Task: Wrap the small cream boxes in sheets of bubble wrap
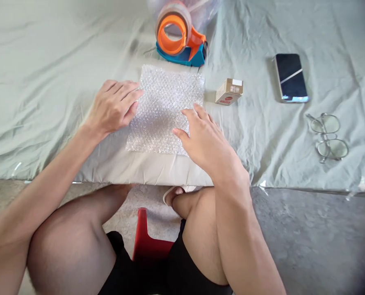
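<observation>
A sheet of bubble wrap (165,110) lies flat on the cloth-covered table in front of me. At its left edge is my left hand (116,100), palm down, fingers stretched toward the sheet and holding nothing. Over the sheet's right side, my right hand (202,137) has its thumb and index finger apart, with nothing between them. Whether either hand presses on the wrap, I cannot tell. Just right of the sheet stands a small cardboard box (228,92) with a red mark on its front.
An orange and blue tape dispenser (182,35) with a roll sits behind the wrap, clear plastic (205,14) beyond it. To the right lie a smartphone (290,78) and folded eyeglasses (328,137). The table's front edge (170,178) runs above my knees; part of a red stool (148,241) shows below.
</observation>
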Demonstrator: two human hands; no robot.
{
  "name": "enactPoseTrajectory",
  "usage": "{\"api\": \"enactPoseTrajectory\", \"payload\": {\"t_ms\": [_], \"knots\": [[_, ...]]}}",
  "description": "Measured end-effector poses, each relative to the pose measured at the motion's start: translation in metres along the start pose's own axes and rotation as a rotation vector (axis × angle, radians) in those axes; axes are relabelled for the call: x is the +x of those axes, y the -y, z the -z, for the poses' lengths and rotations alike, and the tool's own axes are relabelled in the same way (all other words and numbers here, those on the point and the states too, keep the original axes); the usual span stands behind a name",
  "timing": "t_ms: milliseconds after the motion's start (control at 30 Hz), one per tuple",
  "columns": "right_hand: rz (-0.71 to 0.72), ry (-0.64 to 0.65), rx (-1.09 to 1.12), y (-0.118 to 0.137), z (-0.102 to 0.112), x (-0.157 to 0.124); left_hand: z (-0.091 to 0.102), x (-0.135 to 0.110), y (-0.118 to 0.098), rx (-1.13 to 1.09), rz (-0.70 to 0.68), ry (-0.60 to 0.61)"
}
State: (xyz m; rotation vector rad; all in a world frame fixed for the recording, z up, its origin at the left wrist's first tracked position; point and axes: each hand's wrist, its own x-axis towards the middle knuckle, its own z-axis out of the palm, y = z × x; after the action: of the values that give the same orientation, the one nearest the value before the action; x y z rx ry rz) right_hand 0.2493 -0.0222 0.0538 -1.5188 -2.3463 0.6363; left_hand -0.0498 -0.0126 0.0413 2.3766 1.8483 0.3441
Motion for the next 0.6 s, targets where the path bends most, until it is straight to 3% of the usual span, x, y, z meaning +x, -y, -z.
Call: {"api": "enactPoseTrajectory", "payload": {"t_ms": [133, 333, 600], "knots": [[0.004, 0.038, 0.005, -0.007, 0.001, -0.001, -0.001, -0.014, -0.001, -0.033, 0.054, -0.103], [-0.071, 0.174, -0.108, 0.016, 0.0, -0.005, -0.014, -0.017, 0.01, -0.136, 0.024, 0.05], [0.002, -0.06, -0.038, 0.017, -0.015, 0.003, -0.012, -0.017, 0.007, -0.163, 0.094, 0.062]]}}
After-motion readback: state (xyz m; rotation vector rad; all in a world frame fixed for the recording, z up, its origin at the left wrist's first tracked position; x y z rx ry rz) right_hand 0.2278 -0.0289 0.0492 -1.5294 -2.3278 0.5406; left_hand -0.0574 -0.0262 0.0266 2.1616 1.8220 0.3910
